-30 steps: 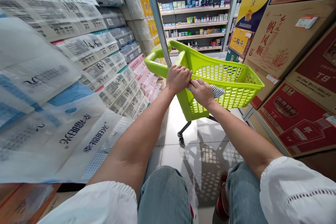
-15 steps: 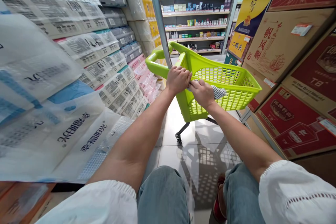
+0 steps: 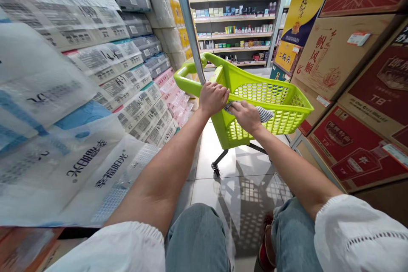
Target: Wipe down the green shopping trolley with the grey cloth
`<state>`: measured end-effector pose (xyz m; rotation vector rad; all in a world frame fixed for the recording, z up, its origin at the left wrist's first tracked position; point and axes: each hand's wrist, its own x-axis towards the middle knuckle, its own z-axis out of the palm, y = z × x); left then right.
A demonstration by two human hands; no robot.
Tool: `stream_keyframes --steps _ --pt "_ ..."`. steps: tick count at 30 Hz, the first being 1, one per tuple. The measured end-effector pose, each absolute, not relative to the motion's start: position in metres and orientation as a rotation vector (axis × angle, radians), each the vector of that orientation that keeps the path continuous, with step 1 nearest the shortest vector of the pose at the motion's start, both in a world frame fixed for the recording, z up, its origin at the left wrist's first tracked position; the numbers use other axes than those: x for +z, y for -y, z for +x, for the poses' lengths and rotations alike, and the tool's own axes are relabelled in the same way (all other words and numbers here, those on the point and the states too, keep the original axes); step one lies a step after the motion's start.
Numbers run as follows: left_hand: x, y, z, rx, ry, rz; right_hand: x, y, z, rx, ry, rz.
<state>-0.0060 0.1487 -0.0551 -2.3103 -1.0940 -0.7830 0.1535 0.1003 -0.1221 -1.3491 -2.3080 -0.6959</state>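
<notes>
A bright green shopping cart (image 3: 228, 134) with a perforated basket stands in front of me. My left hand (image 3: 213, 97) is wrapped over the cart's near upper rim, close to the lower end of a grey metal pole (image 3: 190, 21). Just to its right, my right hand (image 3: 246, 114) presses a striped cloth (image 3: 265, 114) against the near side of the basket, a little below the rim. Its fingers are curled on the cloth, which sticks out past both sides of the hand.
Plastic-wrapped paper packs (image 3: 121, 80) are stacked close on the left. Cardboard boxes (image 3: 338, 55) rise on the right. Shelves of small goods (image 3: 236, 19) stand behind the cart. Under it is a tiled floor (image 3: 204, 187), with a caster (image 3: 216, 170) on it.
My right hand has slid slightly down from the rim with the cloth, opening a small gap from my left hand. The whole view has shifted a little.
</notes>
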Motion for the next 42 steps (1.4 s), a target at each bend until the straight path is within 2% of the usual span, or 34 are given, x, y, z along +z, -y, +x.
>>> stream_keyframes --steps 5,11,18,27,36,42 --pt "-0.055 -0.150 -0.007 -0.789 1.091 -2.314 -0.122 -0.099 0.156 -0.644 2.229 -1.399" --pt "-0.054 -0.153 -0.009 -0.807 1.104 -2.325 -0.129 -0.102 0.157 -0.463 2.457 -1.469" --pt "-0.054 -0.154 -0.011 -0.784 1.106 -2.317 -0.119 -0.101 0.166 -0.601 2.256 -1.402" --pt "-0.050 -0.154 -0.013 -0.702 1.157 -2.296 -0.128 -0.102 0.165 -0.357 2.370 -1.521" --pt "-0.068 -0.160 0.029 -0.627 1.206 -2.283 -0.124 -0.104 0.152 -0.541 2.308 -1.455" --pt "-0.076 -0.163 0.022 -0.661 1.104 -2.301 -0.137 -0.110 0.199 -0.659 2.283 -1.429"
